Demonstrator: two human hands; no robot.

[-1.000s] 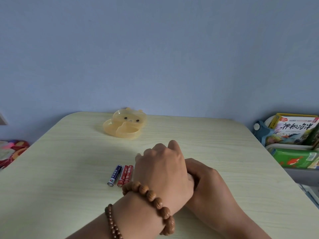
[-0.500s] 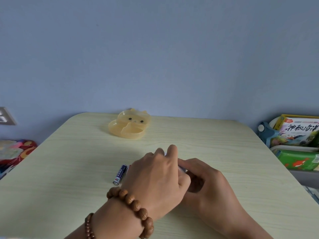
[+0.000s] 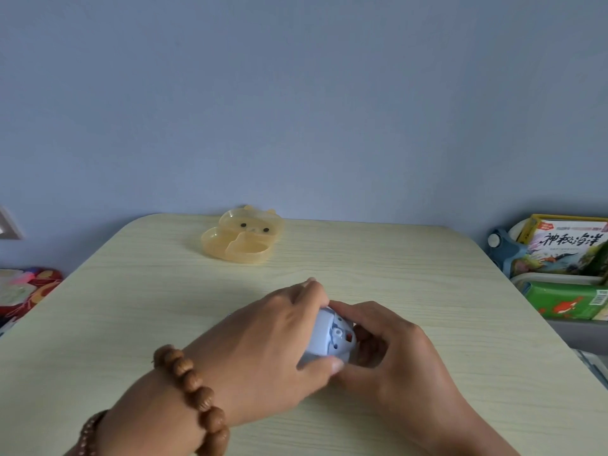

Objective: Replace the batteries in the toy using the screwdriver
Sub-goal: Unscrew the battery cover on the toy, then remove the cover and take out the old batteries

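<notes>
A small pale blue toy (image 3: 330, 339) sits low over the wooden table (image 3: 131, 307), held between both hands. My left hand (image 3: 273, 343) grips it from the left, fingers over the top and thumb under its near edge. My right hand (image 3: 391, 350) curls round its right side, fingertips on the toy's underside, where small holes and an orange spot show. The loose batteries are hidden behind my left hand. No screwdriver is in view.
A translucent orange bear-shaped dish (image 3: 243, 236) lies at the table's far edge. Right of the table, a bin holds a picture book (image 3: 566, 248) and a green box (image 3: 569, 299). Colourful cloth (image 3: 26, 287) lies off the left edge.
My left hand has slid left and lower, uncovering the blue toy between both hands. The batteries, visible on the table before, are now hidden behind my left hand.
</notes>
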